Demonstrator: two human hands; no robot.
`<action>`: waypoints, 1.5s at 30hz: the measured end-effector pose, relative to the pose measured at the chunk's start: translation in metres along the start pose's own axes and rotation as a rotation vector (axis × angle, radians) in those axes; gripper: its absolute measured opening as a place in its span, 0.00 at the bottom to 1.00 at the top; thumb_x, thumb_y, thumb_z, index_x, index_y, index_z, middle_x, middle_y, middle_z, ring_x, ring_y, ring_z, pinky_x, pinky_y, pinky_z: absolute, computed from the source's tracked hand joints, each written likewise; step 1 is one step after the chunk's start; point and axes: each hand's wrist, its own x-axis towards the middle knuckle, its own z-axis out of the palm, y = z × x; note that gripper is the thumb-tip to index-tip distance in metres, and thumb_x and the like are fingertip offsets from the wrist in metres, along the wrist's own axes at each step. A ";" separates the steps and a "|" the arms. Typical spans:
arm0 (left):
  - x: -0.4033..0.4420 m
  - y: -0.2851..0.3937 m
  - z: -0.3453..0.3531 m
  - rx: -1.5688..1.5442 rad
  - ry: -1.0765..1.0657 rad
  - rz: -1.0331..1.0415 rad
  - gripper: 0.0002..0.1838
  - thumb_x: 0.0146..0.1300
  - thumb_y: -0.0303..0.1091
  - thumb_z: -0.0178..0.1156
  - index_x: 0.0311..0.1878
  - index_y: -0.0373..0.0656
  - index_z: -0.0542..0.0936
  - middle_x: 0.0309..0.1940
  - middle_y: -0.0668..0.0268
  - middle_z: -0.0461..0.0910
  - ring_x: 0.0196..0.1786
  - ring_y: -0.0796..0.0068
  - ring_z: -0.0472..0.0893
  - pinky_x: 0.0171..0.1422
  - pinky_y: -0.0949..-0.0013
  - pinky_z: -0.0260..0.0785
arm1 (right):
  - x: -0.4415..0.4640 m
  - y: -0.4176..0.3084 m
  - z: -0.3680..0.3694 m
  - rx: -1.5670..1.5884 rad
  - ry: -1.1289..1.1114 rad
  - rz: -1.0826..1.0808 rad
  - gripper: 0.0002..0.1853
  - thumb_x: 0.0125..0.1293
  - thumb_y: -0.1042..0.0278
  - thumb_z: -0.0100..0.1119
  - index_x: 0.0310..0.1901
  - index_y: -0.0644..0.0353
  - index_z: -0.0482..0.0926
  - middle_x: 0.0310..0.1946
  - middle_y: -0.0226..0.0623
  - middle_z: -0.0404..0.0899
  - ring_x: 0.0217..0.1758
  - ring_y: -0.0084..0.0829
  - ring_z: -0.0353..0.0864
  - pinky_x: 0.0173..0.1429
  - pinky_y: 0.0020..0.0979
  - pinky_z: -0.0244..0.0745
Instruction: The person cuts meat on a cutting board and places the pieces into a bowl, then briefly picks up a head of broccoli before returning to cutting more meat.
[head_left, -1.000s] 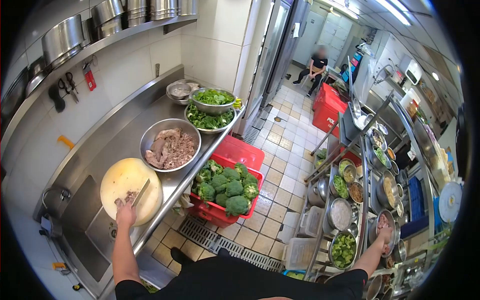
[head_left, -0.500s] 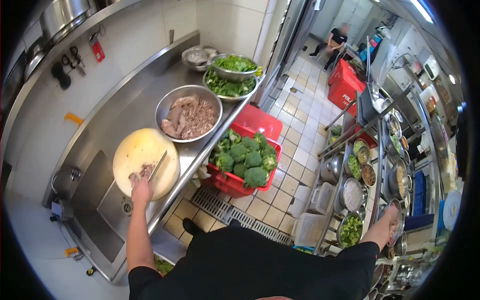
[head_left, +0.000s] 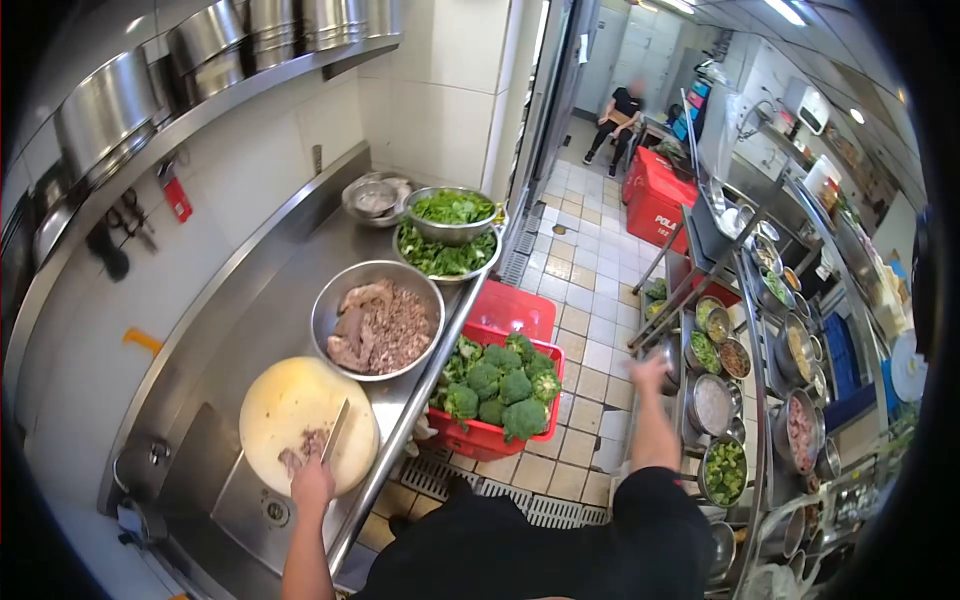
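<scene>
On the round cutting board [head_left: 275, 400] my left hand [head_left: 312, 485] is closed at the base of a knife [head_left: 337, 430], whose blade lies over the board. Small pieces of chopped meat [head_left: 314, 443] lie beside the blade and against my fingers. Above the board stands a steel bowl [head_left: 436, 338] with minced meat and larger chunks [head_left: 380, 325]. My right hand [head_left: 650, 372] is over the aisle, left of the bowls on the rack; its fingers are smeared by motion. A steel bowl of pink raw meat [head_left: 800, 432] sits on the right rack.
A red crate [head_left: 478, 442] of broccoli [head_left: 500, 383] stands beside the counter [head_left: 215, 330]. Bowls of leafy greens [head_left: 447, 252] are at the counter's far end. The right rack [head_left: 757, 400] holds several bowls. A person [head_left: 618, 120] sits at the back near a red box [head_left: 660, 205].
My right hand has come out of the bowl of raw meat and moved left over the aisle. My left hand stays at the board with the knife. The view has shifted.
</scene>
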 end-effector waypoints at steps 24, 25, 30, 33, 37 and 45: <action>0.013 -0.006 0.007 -0.024 -0.123 -0.180 0.13 0.70 0.44 0.61 0.50 0.46 0.82 0.54 0.39 0.81 0.53 0.39 0.84 0.57 0.42 0.76 | -0.156 0.020 0.235 -0.045 -0.739 -0.323 0.64 0.34 0.50 0.87 0.75 0.53 0.57 0.72 0.60 0.59 0.73 0.57 0.68 0.76 0.46 0.70; 0.014 -0.005 0.005 -0.035 -0.138 -0.187 0.13 0.70 0.43 0.61 0.50 0.45 0.82 0.56 0.39 0.80 0.54 0.39 0.83 0.57 0.43 0.76 | -0.151 0.020 0.236 -0.049 -0.735 -0.350 0.63 0.34 0.50 0.86 0.74 0.54 0.59 0.71 0.60 0.60 0.72 0.57 0.69 0.76 0.46 0.70; 0.014 0.017 -0.024 -0.049 -0.156 -0.182 0.14 0.70 0.43 0.62 0.49 0.43 0.81 0.57 0.39 0.80 0.54 0.38 0.83 0.58 0.43 0.76 | -0.111 0.019 0.215 -0.092 -0.817 -0.527 0.57 0.33 0.50 0.86 0.69 0.54 0.67 0.64 0.61 0.71 0.65 0.55 0.77 0.70 0.45 0.76; 0.006 0.015 -0.023 -0.029 -0.116 -0.152 0.14 0.71 0.43 0.61 0.50 0.43 0.81 0.55 0.39 0.81 0.53 0.38 0.83 0.57 0.42 0.76 | -0.072 0.039 0.209 -0.060 -0.880 -0.637 0.54 0.34 0.51 0.86 0.67 0.56 0.69 0.54 0.56 0.79 0.59 0.46 0.81 0.63 0.44 0.79; 0.016 -0.012 0.011 -0.013 0.035 0.020 0.16 0.73 0.44 0.58 0.54 0.42 0.81 0.48 0.40 0.84 0.51 0.37 0.83 0.56 0.41 0.75 | -0.001 0.053 0.208 0.108 -1.004 -0.482 0.41 0.45 0.67 0.84 0.61 0.53 0.70 0.41 0.36 0.82 0.40 0.29 0.83 0.43 0.37 0.83; 0.018 0.003 -0.007 -0.043 -0.150 -0.119 0.16 0.73 0.43 0.57 0.54 0.43 0.81 0.43 0.42 0.85 0.48 0.37 0.84 0.53 0.41 0.76 | 0.031 -0.068 0.092 0.486 -0.756 -0.351 0.38 0.45 0.70 0.78 0.60 0.54 0.72 0.43 0.39 0.80 0.44 0.35 0.82 0.47 0.36 0.82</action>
